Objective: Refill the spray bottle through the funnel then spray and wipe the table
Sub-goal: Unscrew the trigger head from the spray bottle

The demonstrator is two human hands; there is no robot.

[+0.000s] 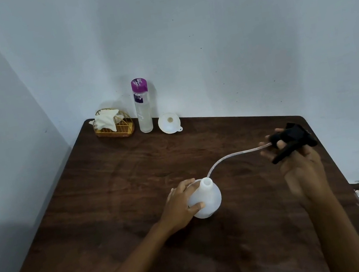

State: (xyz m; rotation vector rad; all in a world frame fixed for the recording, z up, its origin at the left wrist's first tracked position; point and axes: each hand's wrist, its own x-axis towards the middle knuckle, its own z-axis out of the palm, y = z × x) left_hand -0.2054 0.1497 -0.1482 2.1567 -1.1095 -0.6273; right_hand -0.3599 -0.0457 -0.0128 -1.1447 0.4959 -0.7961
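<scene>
White: one spray bottle (208,196), one funnel (168,122); one black sprayer (295,137), two hands (178,205) (298,164).

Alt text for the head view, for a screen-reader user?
Left hand grips the uncapped white spray bottle on a brown table; right hand holds the black sprayer head, tube trailing toward the bottle. Funnel, clear bottle and napkin holder sit at the far edge.

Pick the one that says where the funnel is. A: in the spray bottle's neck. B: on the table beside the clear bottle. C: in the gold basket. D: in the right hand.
B: the funnel rests on the table beside the clear bottle.
</scene>
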